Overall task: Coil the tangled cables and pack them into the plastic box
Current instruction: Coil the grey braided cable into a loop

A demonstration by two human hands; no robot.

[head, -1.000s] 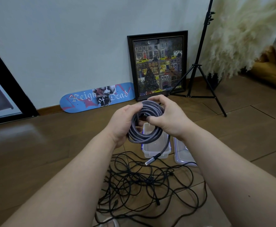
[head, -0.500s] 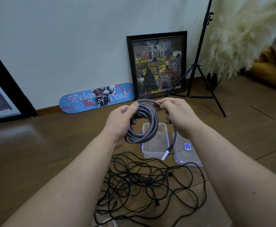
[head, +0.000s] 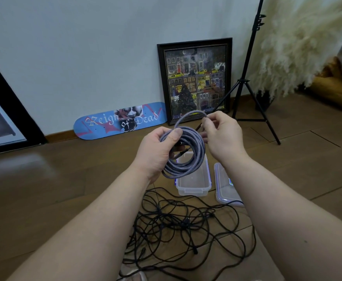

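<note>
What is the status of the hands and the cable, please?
Left hand grips grey coil; right hand pinches its loose end. Box open, empty. Black cables tangled on floor.

Far wall: pale, plain. Blue skateboard deck (head: 120,121) with white lettering lies on edge against it. Just right of the deck, dark-framed picture of a night street with a Christmas tree (head: 195,80) leans on the wall. Black tripod stand (head: 250,84) right of the frame, legs spread on brown wooden floor (head: 44,179). Cream pampas grass (head: 299,41) far right. Black-framed panel (head: 2,110) at left edge.
</note>
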